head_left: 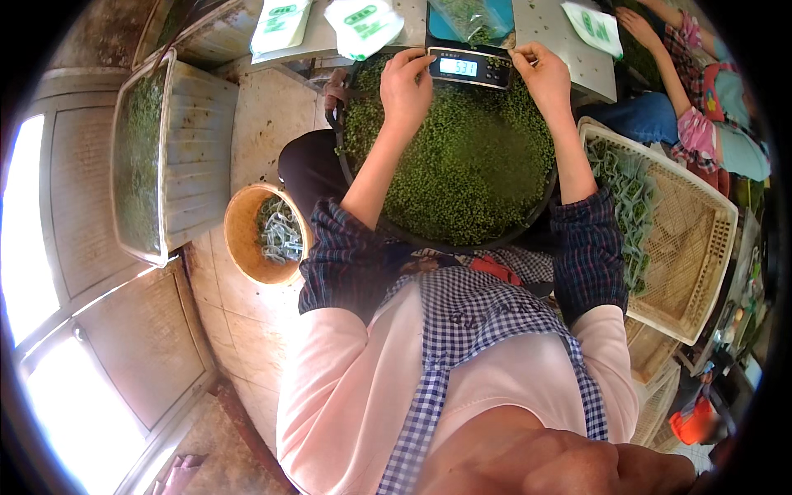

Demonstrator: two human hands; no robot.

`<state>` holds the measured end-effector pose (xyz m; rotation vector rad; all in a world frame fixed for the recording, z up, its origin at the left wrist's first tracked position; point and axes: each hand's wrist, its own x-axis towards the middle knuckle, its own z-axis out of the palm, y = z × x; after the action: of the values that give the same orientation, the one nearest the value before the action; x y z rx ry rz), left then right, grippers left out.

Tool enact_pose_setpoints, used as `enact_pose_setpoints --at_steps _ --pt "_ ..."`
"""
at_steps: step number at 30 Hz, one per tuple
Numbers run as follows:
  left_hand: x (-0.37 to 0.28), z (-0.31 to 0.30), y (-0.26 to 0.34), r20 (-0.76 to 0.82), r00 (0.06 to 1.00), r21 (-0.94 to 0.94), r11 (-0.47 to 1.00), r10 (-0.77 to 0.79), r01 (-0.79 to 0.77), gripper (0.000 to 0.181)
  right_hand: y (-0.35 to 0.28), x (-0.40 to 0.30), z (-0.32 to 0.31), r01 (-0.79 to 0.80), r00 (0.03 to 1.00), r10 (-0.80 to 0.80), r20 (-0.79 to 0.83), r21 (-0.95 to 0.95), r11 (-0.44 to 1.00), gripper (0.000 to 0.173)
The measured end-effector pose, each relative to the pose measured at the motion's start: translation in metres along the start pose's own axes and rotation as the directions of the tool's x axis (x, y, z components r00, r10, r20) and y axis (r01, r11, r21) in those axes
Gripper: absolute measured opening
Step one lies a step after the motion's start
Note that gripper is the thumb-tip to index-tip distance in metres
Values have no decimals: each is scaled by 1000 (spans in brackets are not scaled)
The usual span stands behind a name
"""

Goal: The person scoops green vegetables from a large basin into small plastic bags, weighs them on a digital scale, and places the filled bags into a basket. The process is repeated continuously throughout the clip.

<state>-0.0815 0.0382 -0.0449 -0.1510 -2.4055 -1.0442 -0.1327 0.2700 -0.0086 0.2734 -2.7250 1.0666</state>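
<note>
A digital kitchen scale sits at the table's near edge, its display lit with digits. On its blue-green pan lies a clear plastic bag with small greens inside. My left hand is at the scale's left front corner, fingertips drawn together. By the right front corner, my right hand has thumb and forefinger pinched together. Whether either holds thin clear film is not visible. Below both forearms a round dark tub is heaped with tiny round-leaved greens.
White bags with green print lie on the metal table. At left stand a large bin of greens and a yellowish bucket with clear strips inside. A crate holds filled bags; another person sits beyond.
</note>
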Motion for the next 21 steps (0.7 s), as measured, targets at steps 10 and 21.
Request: enact_pose_setpoints --at_steps 10,21 --pt "-4 5 24 28 997 -158 984 -78 81 21 -36 81 23 193 976 -213 -33 -306 932 14" --pt "-14 15 21 556 807 -354 822 -200 447 47 -73 56 -34 261 700 -151 698 -54 964 28"
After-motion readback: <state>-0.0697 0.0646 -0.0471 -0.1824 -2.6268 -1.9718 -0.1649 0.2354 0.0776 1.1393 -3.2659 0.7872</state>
